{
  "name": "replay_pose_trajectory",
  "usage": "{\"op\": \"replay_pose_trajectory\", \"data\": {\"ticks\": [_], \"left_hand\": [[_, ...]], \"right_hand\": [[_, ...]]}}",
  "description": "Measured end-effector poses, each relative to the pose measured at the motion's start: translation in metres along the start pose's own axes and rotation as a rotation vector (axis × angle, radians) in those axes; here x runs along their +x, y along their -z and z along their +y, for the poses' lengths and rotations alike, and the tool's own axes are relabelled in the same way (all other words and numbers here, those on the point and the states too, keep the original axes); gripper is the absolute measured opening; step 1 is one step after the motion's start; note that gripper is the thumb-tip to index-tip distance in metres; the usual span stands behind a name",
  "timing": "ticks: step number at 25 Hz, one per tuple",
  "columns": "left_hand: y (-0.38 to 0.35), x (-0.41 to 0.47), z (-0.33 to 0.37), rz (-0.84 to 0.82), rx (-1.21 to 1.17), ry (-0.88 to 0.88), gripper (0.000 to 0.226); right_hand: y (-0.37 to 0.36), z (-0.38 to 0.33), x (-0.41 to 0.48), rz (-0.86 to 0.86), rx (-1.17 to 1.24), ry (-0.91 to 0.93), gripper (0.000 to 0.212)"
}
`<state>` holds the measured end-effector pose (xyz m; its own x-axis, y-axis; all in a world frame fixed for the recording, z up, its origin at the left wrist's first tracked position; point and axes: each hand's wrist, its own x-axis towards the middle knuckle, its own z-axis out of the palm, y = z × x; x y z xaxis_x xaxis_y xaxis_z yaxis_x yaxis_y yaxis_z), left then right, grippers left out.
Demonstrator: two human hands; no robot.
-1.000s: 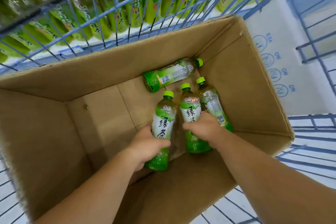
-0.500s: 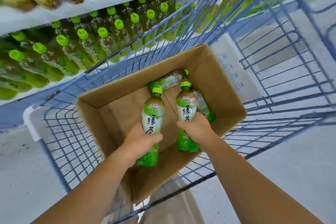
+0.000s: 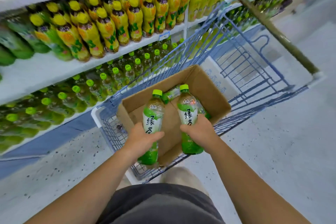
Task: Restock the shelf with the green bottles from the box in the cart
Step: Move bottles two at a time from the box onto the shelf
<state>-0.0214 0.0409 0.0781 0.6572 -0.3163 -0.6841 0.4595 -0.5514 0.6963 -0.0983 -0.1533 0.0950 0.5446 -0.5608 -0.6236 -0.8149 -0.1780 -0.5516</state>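
Note:
My left hand (image 3: 143, 139) grips one green bottle (image 3: 153, 112) around its lower half, held upright above the near edge of the cardboard box (image 3: 216, 96). Beside it, my right hand (image 3: 199, 132) holds a second green bottle (image 3: 189, 109), also upright, over the box. Both bottles have lime caps and white-green labels. Two more green bottles (image 3: 171, 93) lie in the box behind them, mostly hidden. The box sits in the blue wire cart (image 3: 241, 63). On the left, the lower shelf (image 3: 60, 76) holds rows of the same green bottles (image 3: 94, 85).
The shelf above carries yellow-labelled bottles (image 3: 116, 23) with yellow caps. A pale flat sheet (image 3: 214, 72) lies in the cart beyond the box. The speckled grey floor (image 3: 272, 142) spreads to the right and near me. My dark shorts (image 3: 160, 203) fill the bottom.
Both hands have lifted their bottles up out of the box, from its bottom to above its rim. My view has pulled back and up, showing the shelves and floor.

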Motion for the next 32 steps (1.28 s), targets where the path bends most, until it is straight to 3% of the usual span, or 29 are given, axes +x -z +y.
{"op": "replay_pose_trajectory", "data": {"ticks": [4, 8, 13, 17, 21, 32], "left_hand": [[0.025, -0.029, 0.013, 0.049, -0.051, -0.106, 0.024], [0.039, -0.055, 0.016, 0.186, -0.131, -0.151, 0.019], [0.070, -0.091, 0.000, 0.350, -0.260, -0.105, 0.015], [0.106, -0.110, -0.011, 0.470, -0.334, -0.119, 0.023], [0.156, -0.118, -0.021, 0.564, -0.395, -0.150, 0.023], [0.350, -0.079, -0.068, 0.564, -0.264, -0.214, 0.030]], "right_hand": [[0.004, -0.027, -0.033, -0.008, 0.012, 0.092, 0.058], [0.004, -0.057, -0.045, -0.067, -0.054, 0.198, 0.031], [-0.017, -0.098, -0.061, -0.165, -0.106, 0.337, 0.036], [-0.044, -0.127, -0.076, -0.210, -0.156, 0.420, 0.020], [-0.086, -0.156, -0.094, -0.226, -0.105, 0.447, 0.037], [-0.254, -0.267, -0.115, -0.138, -0.009, 0.412, 0.032]]}}
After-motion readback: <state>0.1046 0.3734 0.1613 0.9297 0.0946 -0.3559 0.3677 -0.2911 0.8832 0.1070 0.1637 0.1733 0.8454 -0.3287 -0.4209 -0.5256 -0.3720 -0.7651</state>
